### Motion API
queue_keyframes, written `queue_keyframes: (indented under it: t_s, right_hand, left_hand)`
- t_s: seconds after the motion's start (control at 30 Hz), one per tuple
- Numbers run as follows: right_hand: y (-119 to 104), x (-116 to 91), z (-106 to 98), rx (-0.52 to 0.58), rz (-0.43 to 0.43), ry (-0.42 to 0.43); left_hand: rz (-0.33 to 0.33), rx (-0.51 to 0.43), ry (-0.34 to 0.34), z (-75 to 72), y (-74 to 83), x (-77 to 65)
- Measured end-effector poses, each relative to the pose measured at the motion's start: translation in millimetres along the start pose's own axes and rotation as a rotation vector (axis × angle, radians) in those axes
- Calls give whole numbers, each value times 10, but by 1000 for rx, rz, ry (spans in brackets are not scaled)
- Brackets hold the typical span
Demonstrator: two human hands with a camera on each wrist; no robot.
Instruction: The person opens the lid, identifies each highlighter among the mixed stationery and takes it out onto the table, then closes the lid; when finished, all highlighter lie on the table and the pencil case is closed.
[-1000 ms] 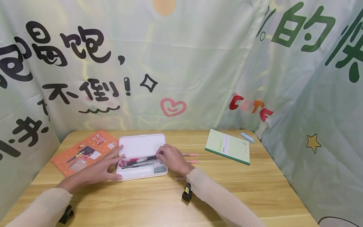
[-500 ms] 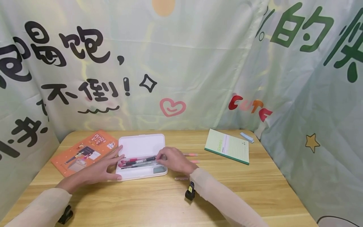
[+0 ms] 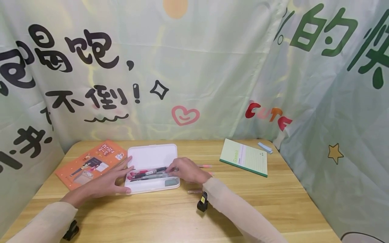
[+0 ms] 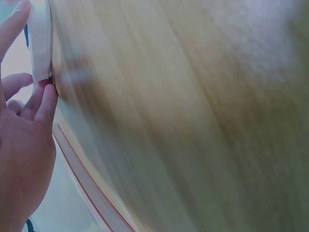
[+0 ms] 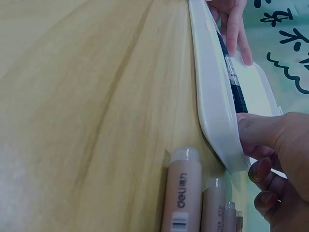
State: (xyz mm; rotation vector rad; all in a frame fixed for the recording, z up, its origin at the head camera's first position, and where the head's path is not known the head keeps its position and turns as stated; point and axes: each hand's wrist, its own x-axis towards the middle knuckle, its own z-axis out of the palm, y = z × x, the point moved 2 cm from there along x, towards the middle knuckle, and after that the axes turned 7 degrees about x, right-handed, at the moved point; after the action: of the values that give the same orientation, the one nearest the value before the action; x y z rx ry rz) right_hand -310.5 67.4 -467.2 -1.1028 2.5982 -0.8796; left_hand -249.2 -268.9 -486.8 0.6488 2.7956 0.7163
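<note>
An open white pencil case (image 3: 152,185) lies on the wooden table (image 3: 170,216), lid (image 3: 152,156) folded back. Several pens (image 3: 146,174) lie inside it. My left hand (image 3: 110,179) rests flat with straight fingers against the case's left side; the left wrist view shows its fingertips (image 4: 46,94) touching the white edge (image 4: 41,43). My right hand (image 3: 186,170) is at the case's right end, thumb and forefinger pinching the end of a black pen (image 3: 152,170). In the right wrist view the thumb (image 5: 258,130) lies over the case's end wall (image 5: 217,121), the other fingers curled outside it.
An orange book (image 3: 91,163) lies left of the case. A green notepad (image 3: 244,157) and a blue eraser (image 3: 265,147) sit at the back right. Pink markers (image 3: 206,166) lie right of the case, and another (image 5: 181,193) is near my right wrist. Printed curtains wall the table.
My right hand has slid slightly left over the case's end, with the black pen lying lower among the others. The left hand has stayed put.
</note>
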Motion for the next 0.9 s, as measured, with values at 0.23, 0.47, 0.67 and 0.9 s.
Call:
queue_keyframes:
  t_s: [0.23, 0.47, 0.67, 0.9]
  right_hand:
    - [26, -23, -3, -3, -42, 1]
    - [29, -44, -17, 19, -50, 2]
    - [26, -43, -21, 80, -30, 1]
    - [46, -48, -45, 89, -50, 24]
  left_hand:
    - [1, -4, -3, 0, 8, 6]
    - [9, 0, 5, 5, -3, 4]
    - [14, -6, 9, 3, 3, 0]
    - [14, -4, 10, 4, 13, -2]
